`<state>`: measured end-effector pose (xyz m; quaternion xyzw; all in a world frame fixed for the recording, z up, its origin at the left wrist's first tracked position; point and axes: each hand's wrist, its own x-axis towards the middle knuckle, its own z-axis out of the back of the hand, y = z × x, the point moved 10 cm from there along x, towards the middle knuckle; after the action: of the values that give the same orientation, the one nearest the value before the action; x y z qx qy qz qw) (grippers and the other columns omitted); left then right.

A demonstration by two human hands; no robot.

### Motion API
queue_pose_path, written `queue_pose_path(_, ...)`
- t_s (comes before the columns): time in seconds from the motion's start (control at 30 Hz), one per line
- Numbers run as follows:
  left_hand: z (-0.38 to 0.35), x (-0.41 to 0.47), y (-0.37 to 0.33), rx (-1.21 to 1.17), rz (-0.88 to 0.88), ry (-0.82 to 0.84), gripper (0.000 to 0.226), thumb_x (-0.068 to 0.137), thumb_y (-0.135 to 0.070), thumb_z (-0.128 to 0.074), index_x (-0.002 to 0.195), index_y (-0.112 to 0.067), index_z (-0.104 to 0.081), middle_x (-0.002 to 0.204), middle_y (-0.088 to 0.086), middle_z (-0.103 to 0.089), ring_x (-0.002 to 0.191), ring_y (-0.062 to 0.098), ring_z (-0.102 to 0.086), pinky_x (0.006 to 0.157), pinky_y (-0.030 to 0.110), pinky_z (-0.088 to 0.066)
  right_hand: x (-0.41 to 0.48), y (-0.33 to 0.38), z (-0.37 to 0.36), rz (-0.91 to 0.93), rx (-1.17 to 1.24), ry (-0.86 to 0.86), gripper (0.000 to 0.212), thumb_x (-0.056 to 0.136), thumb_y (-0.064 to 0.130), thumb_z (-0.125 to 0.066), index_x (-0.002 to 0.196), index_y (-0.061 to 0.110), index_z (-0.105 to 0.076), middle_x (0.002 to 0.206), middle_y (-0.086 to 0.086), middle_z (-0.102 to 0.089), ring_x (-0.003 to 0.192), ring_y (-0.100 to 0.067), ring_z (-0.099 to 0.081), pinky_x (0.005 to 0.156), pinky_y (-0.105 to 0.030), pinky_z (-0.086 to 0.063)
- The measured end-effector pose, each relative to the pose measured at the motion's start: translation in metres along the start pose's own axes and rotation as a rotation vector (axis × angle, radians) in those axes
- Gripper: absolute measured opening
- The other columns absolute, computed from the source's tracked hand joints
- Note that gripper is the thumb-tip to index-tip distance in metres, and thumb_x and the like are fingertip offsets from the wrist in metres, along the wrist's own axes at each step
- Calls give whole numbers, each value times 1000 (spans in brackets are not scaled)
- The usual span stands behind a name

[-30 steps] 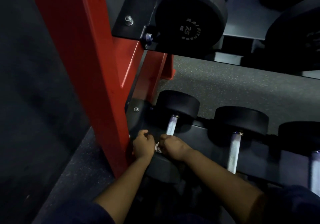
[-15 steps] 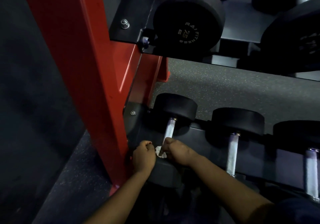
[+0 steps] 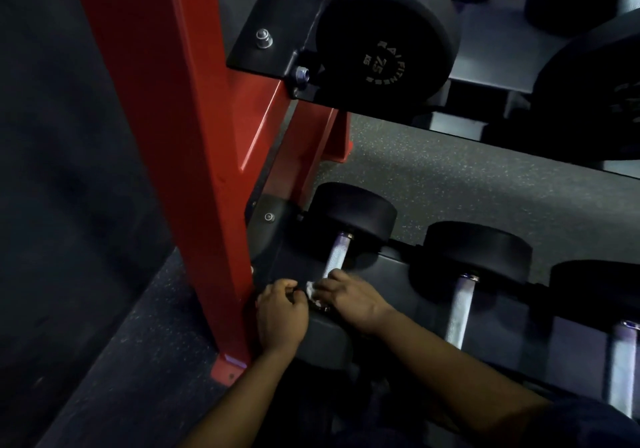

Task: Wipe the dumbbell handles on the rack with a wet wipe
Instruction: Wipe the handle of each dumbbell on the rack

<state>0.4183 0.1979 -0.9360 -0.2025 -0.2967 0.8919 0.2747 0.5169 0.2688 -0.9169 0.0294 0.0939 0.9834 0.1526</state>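
Wet wipe (image 3: 310, 288) held on leftmost dumbbell handle (image 3: 335, 257), lower centre of frame.
The crumpled white wipe is gripped by the right hand (image 3: 349, 300) at the near end of the silver handle, right of the red rack post (image 3: 166, 136). The left hand (image 3: 282, 312) is curled beside it; any hold on the wipe cannot be told.

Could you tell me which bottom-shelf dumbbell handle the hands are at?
The leftmost handle, by the red post: left hand and right hand meet at its near end with the wipe; middle handle and rightmost handle are untouched.
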Motion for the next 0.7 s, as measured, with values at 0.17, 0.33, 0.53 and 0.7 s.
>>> queue_pose_path(0.17, -1, -2, -5, 33, 5, 26, 23, 83, -19, -53, 98, -17, -70, 101, 7, -68, 101, 28, -58, 92, 37, -44, 24, -48, 29, -132, -140, -74, 29, 75, 24, -50, 87, 15, -75, 84, 1, -65, 72, -21, -62, 47, -22, -46)
queue_pose_path(0.33, -2, -2, -5, 77, 56, -3, 21, 84, -19, -55, 97, -25, -71, 104, 1, -68, 103, 26, -58, 89, 36, -45, 13, -58, 27, -362, 79, -203, 33, 84, 14, -49, 113, 6, -64, 110, -12, -57, 95, -27, -45, 65, -35, -56)
queue_pose_path(0.53, 3, -3, -11, 59, -2, -65, 17, 83, -18, -56, 85, -25, -72, 95, -4, -72, 100, 25, -60, 87, 37, -47, -35, -58, -6, -917, 751, -325, 12, 83, 17, -65, 86, 13, -54, 93, -5, -58, 84, -23, -58, 73, -28, -44)
queue_pose_path(0.7, 2, -6, -11, 52, 34, -28, 17, 84, -20, -56, 85, -27, -71, 94, -3, -71, 101, 25, -58, 87, 37, -45, -45, -102, -22, -1358, 1023, -342, 31, 92, 31, -54, 107, 5, -52, 102, -17, -64, 97, -34, -61, 72, -27, -37)
